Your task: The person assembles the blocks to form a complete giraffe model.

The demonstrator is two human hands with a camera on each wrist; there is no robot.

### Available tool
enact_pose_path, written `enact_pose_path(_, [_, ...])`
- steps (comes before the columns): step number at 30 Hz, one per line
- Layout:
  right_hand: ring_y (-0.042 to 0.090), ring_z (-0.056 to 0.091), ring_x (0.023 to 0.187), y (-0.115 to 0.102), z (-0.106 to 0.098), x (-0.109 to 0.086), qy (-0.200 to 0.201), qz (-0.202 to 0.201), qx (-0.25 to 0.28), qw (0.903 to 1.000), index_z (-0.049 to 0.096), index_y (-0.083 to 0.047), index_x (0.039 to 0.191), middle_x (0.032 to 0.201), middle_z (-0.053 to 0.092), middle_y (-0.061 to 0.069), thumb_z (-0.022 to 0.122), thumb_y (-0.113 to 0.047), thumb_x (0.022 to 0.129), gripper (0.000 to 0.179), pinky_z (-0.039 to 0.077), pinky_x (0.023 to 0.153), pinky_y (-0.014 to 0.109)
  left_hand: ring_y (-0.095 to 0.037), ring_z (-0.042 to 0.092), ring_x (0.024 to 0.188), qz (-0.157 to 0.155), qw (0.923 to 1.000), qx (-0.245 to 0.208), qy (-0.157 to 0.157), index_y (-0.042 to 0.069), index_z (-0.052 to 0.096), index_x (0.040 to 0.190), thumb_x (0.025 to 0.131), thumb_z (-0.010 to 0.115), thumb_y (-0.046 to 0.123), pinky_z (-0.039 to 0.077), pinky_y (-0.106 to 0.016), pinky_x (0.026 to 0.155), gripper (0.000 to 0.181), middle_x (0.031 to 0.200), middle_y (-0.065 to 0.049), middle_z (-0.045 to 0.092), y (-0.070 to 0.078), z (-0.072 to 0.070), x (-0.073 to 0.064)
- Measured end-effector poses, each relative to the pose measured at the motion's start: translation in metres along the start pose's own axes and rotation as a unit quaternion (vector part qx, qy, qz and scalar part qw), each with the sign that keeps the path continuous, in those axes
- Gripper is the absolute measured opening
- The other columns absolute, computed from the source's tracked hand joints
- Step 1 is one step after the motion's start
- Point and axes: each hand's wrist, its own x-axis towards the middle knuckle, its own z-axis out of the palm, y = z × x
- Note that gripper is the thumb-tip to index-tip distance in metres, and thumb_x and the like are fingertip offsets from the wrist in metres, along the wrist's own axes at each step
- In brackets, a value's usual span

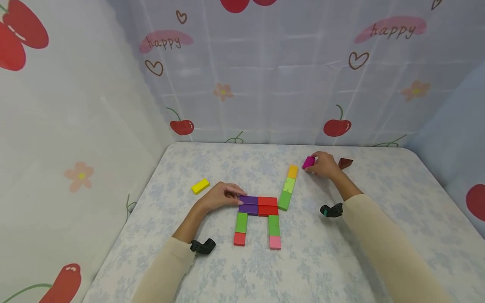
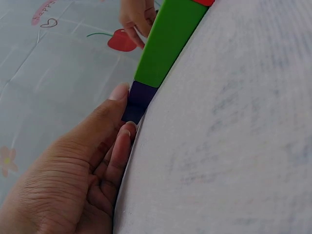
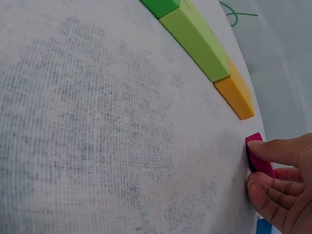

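My right hand (image 1: 323,164) pinches a magenta block (image 1: 308,162) between thumb and fingers, just beyond the top of a slanted row. That row runs from a yellow-orange block (image 1: 293,171) through a light green block (image 1: 289,185) to a green block (image 1: 285,200). At the left end of the flat body, the thumb and fingers of my left hand (image 1: 219,197) grip a purple block (image 1: 248,200). Beside the purple pair lie red blocks (image 1: 268,202). Two legs hang below: a green block (image 1: 241,222) with a red end (image 1: 239,239), and another green block (image 1: 274,225) with a pink end (image 1: 275,242).
A yellow block (image 1: 200,186) lies left of the figure. Close to my right hand sits a brown angular block (image 1: 345,163); a blue block (image 3: 263,226) shows under that hand in the right wrist view. A patterned cloth covers the table (image 1: 314,261), with printed curtains (image 1: 265,84) around it.
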Motion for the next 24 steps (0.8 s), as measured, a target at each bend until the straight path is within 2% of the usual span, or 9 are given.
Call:
enact_pose_path(4, [0.032,0.056,0.092,0.002,0.002,0.006,-0.004,0.025,0.023,0.9994,0.044,0.009,0.145,0.109,0.059,0.024,0.076,-0.021,0.092,0.069,0.053,0.077,0.035,-0.016,0.064,0.078,0.006,1.0,-0.001,-0.001,0.011,0.079,0.116,0.087,0.082,0.01,0.054,-0.027,0.071,0.029,0.108,-0.003,0.073,0.001,0.0,0.001])
enact_pose_path(6, [0.032,0.059,0.092,0.002,0.002,0.009,-0.008,0.035,0.042,0.9985,0.043,0.009,0.146,0.11,0.059,0.024,0.072,-0.022,0.096,0.066,0.055,0.078,0.034,-0.015,0.063,0.078,0.007,1.0,-0.003,-0.002,0.011,0.078,0.116,0.087,0.082,0.01,0.053,-0.026,0.071,0.029,0.109,-0.003,0.073,0.002,0.001,0.001])
enact_pose_path(10, [0.025,0.067,0.077,0.002,0.003,0.017,-0.024,0.056,0.101,0.993,0.041,0.009,0.149,0.104,0.062,0.023,0.059,-0.019,0.104,0.056,0.059,0.073,0.031,-0.015,0.063,0.077,0.003,1.0,-0.009,0.001,0.009,0.078,0.116,0.087,0.081,0.008,0.053,-0.026,0.07,0.029,0.108,-0.005,0.073,0.004,0.0,0.0])
enact_pose_path(12, [0.021,0.066,0.07,0.001,0.004,0.02,-0.025,0.064,0.122,0.9901,0.042,0.007,0.149,0.099,0.062,0.021,0.057,-0.016,0.105,0.051,0.059,0.069,0.029,-0.014,0.062,0.077,0.0,0.9999,-0.011,0.004,0.008,0.078,0.116,0.087,0.081,0.006,0.052,-0.025,0.069,0.029,0.108,-0.006,0.073,0.005,0.0,0.0])
enact_pose_path(19, [0.018,0.057,0.059,-0.003,0.007,0.028,-0.018,0.054,0.143,0.9881,0.05,0.003,0.144,0.078,0.058,0.011,0.06,-0.014,0.104,0.045,0.055,0.06,0.026,-0.012,0.061,0.076,-0.006,0.9998,-0.014,0.01,-0.002,0.075,0.117,0.087,0.078,-0.003,0.051,-0.022,0.069,0.03,0.108,-0.009,0.073,0.005,0.001,0.001])
enact_pose_path(24, [0.018,0.056,0.06,-0.006,0.01,0.029,-0.01,0.057,0.166,0.9845,0.052,0.006,0.139,0.076,0.058,0.009,0.064,-0.016,0.102,0.045,0.054,0.06,0.026,-0.012,0.062,0.077,-0.011,0.9998,-0.015,0.011,-0.001,0.075,0.117,0.087,0.078,-0.001,0.051,-0.023,0.069,0.03,0.108,-0.008,0.073,0.006,0.003,0.0])
